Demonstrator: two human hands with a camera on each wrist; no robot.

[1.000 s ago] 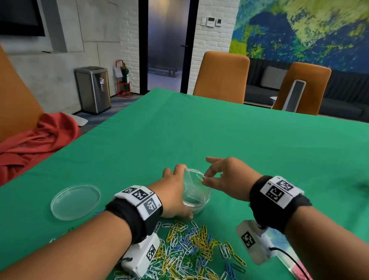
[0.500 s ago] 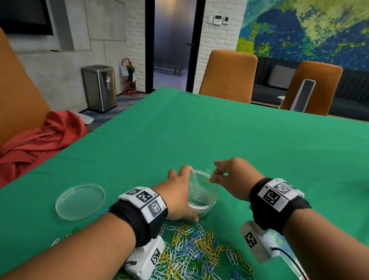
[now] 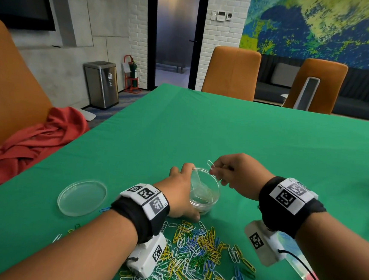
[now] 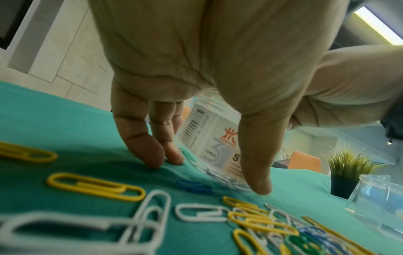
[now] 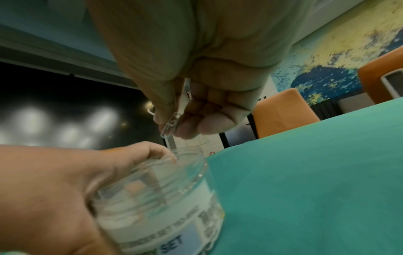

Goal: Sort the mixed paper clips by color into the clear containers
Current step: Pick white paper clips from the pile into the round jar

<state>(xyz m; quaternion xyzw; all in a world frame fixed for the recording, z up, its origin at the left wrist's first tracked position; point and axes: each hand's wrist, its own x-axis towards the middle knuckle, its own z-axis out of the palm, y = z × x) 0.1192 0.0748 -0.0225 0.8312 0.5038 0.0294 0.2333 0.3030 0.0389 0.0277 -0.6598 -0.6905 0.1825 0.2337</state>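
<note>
A clear container [image 3: 204, 194] with a printed label [image 4: 209, 143] stands on the green cloth, and my left hand [image 3: 180, 189] grips its left side. Thumb and fingers [image 4: 150, 151] reach down to the cloth on either side of it. My right hand [image 3: 215, 170] hovers just above the rim and pinches a white paper clip [image 3: 210, 164] between thumb and fingers. The right wrist view shows this paper clip [image 5: 171, 125] with a thin pale strip below it running down into the container [image 5: 152, 198]. A mixed pile of yellow, white, blue and green paper clips [image 3: 195, 259] lies near me.
A clear round lid [image 3: 82, 198] lies on the cloth to the left. A few stray clips [image 3: 74, 228] sit near it. Another clear container [image 4: 375, 198] and a small potted plant [image 4: 344, 174] stand to the right. Orange chairs [image 3: 231, 72] line the far edge.
My right hand has risen a little from the container's rim, and a white clip now sticks up from its fingertips. The left hand has kept its hold on the container.
</note>
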